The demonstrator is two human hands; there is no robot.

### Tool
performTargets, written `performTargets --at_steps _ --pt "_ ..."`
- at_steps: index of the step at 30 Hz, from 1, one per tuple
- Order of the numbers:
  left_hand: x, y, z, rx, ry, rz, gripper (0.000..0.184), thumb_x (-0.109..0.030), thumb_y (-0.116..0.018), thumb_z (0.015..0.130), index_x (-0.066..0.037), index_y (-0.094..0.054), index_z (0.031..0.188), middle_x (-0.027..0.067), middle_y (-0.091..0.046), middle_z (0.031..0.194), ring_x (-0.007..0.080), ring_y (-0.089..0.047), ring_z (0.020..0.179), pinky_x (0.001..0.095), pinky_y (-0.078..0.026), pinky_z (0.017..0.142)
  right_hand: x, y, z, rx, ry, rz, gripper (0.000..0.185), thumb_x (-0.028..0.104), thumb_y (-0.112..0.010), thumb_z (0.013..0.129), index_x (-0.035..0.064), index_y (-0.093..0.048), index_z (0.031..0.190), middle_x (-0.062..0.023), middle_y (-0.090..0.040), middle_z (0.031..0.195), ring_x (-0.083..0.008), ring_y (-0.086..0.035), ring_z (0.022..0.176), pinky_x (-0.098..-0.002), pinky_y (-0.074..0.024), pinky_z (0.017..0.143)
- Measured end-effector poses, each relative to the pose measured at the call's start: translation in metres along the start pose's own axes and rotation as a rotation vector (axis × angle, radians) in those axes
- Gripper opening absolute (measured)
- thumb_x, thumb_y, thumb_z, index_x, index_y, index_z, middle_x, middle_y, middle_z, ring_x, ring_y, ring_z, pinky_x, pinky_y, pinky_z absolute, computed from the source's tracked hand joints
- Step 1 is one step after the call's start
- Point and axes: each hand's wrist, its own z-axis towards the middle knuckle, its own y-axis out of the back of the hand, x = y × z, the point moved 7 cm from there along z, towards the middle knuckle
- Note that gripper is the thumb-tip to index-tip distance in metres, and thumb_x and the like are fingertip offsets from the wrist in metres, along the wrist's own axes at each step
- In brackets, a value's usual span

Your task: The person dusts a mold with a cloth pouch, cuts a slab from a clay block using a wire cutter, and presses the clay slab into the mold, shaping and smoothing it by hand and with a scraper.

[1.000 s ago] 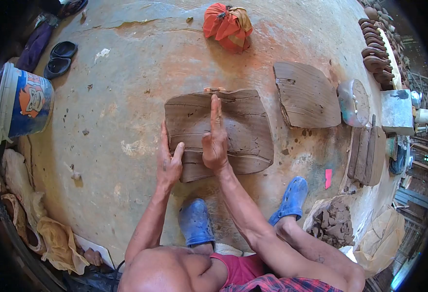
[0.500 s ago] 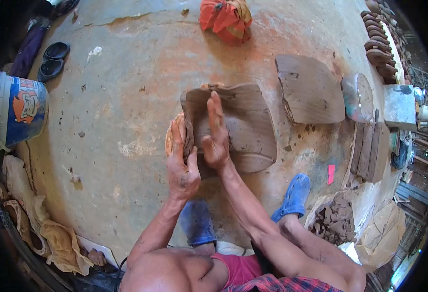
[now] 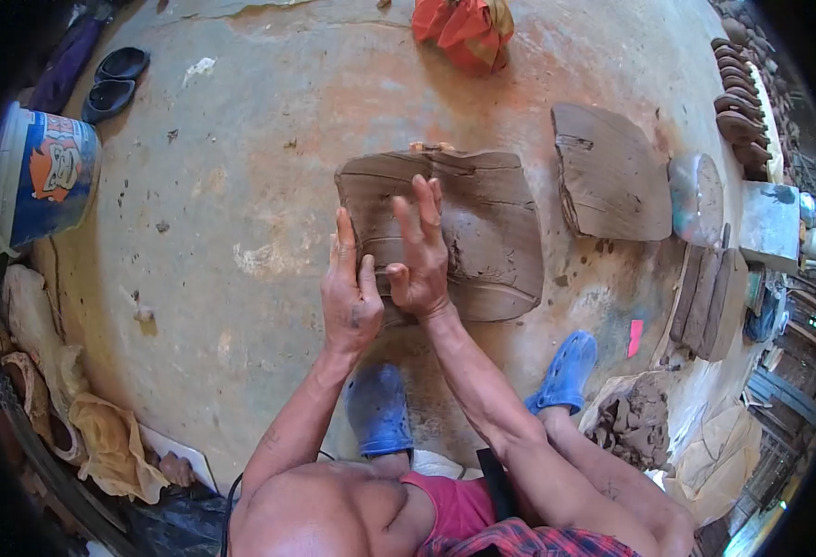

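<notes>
A wide brown clay slab (image 3: 496,218) with curved edges lies in front of me, draped over something that shows as an orange edge at its far side. My left hand (image 3: 350,292) is at the slab's left edge, with the thumb over the clay and the fingers along the outer side, gripping that edge. Above the slab's middle, my right hand (image 3: 422,255) is raised on its side, its fingers stretched and apart, holding nothing. Whether its lower edge touches the clay is hard to tell.
A second clay slab (image 3: 608,176) lies to the right, beside a round metal bowl (image 3: 696,198) and clay strips (image 3: 703,297). A red cloth bundle (image 3: 468,32) sits beyond. A bucket (image 3: 51,181) stands left; clay lumps (image 3: 631,422) lie near my right foot.
The slab's left side, folded up half a second ago, now lies flatter and further out. My right hand's fingers have spread and tilted. The view has shifted slightly.
</notes>
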Motion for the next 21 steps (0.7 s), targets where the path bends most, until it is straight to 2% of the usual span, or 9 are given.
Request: performTargets --at_steps 3,5,6,9,11,12,15,19,21 --pt "0.012 0.002 0.004 -0.014 -0.067 0.162 0.077 -0.002 -0.051 0.101 -0.003 -0.016 0.170 0.0278 -0.028 0.171 0.0441 -0.032 0.156 0.0450 -0.028 0.128 0.007 0.002 -0.004 -0.058 0.009 -0.072 0.069 0.054 -0.038 0.112 0.0093 -0.043 0.164 -0.0264 -0.032 0.170 -0.0490 -0.026 0.159 -0.0619 -0.0174 0.128" --pt "0.014 0.009 -0.016 -0.010 -0.129 0.320 0.078 -0.003 -0.051 0.101 -0.003 -0.015 0.170 0.0277 -0.025 0.172 0.0427 -0.031 0.157 0.0448 -0.027 0.129 0.006 -0.010 -0.020 0.070 -0.048 -0.445 0.061 0.042 -0.048 0.111 0.0086 -0.045 0.162 -0.0225 -0.040 0.167 -0.0495 -0.031 0.157 -0.0650 -0.0191 0.127" --pt "0.018 0.010 -0.009 -0.025 -0.075 0.132 0.080 -0.003 -0.052 0.101 -0.004 -0.012 0.171 0.0273 -0.025 0.173 0.0412 -0.030 0.158 0.0449 -0.027 0.129 0.009 -0.006 -0.021 -0.070 -0.045 -0.362 0.056 0.031 -0.059 0.106 0.0113 -0.050 0.158 -0.0169 -0.048 0.163 -0.0465 -0.037 0.154 -0.0656 -0.0234 0.124" --pt "0.025 0.007 0.005 -0.013 -0.004 -0.172 0.081 -0.004 -0.049 0.104 -0.006 -0.005 0.172 0.0235 -0.024 0.175 0.0349 -0.025 0.162 0.0442 -0.024 0.129 0.031 -0.005 -0.014 -0.099 0.049 -0.515 0.052 0.026 -0.066 0.101 0.0147 -0.057 0.151 -0.0138 -0.053 0.159 -0.0421 -0.044 0.150 -0.0640 -0.0287 0.121" --pt "0.033 0.012 0.002 -0.141 0.040 -0.519 0.077 -0.011 -0.048 0.110 -0.007 -0.002 0.172 0.0201 -0.024 0.175 0.0320 -0.029 0.159 0.0403 -0.021 0.131 0.041 -0.004 -0.022 -0.082 0.074 -0.540 0.046 0.026 -0.069 0.098 0.0179 -0.061 0.143 -0.0118 -0.057 0.153 -0.0401 -0.048 0.146 -0.0630 -0.0325 0.116" --pt "0.033 0.013 -0.007 -0.113 0.056 -0.515 0.077 -0.011 -0.048 0.110 -0.007 -0.002 0.172 0.0201 -0.024 0.175 0.0320 -0.029 0.159 0.0403 -0.021 0.131 0.037 -0.010 -0.028 -0.012 0.035 -0.602 0.044 0.027 -0.069 0.100 0.0169 -0.062 0.141 -0.0112 -0.058 0.151 -0.0397 -0.049 0.144 -0.0617 -0.0344 0.114" --pt "0.035 -0.002 0.003 -0.049 0.159 -0.790 0.062 -0.025 -0.039 0.114 -0.005 -0.017 0.169 0.0159 -0.035 0.169 0.0278 -0.037 0.153 0.0400 -0.028 0.127 0.032 -0.014 -0.016 -0.014 0.078 -0.645 0.041 0.031 -0.071 0.099 0.0174 -0.064 0.138 -0.0106 -0.059 0.147 -0.0391 -0.049 0.143 -0.0609 -0.0360 0.110" --pt "0.065 -0.014 -0.013 -0.044 0.303 -1.040 0.060 -0.039 -0.030 0.119 -0.003 -0.032 0.166 0.0116 -0.046 0.163 0.0235 -0.046 0.147 0.0397 -0.036 0.123 0.047 -0.012 -0.007 -0.017 0.014 -0.605 0.045 0.036 -0.071 0.100 0.0169 -0.063 0.139 -0.0148 -0.052 0.154 -0.0420 -0.045 0.147 -0.0646 -0.0328 0.115" --pt "0.090 -0.025 -0.047 -0.144 0.494 -1.035 0.061 -0.040 -0.032 0.118 0.001 -0.035 0.163 0.0148 -0.052 0.156 0.0257 -0.052 0.141 0.0385 -0.041 0.117 0.077 0.001 0.002 -0.114 0.052 -0.081 0.053 0.044 -0.068 0.102 0.0150 -0.059 0.145 -0.0195 -0.045 0.160 -0.0451 -0.038 0.152 -0.0639 -0.0264 0.123"
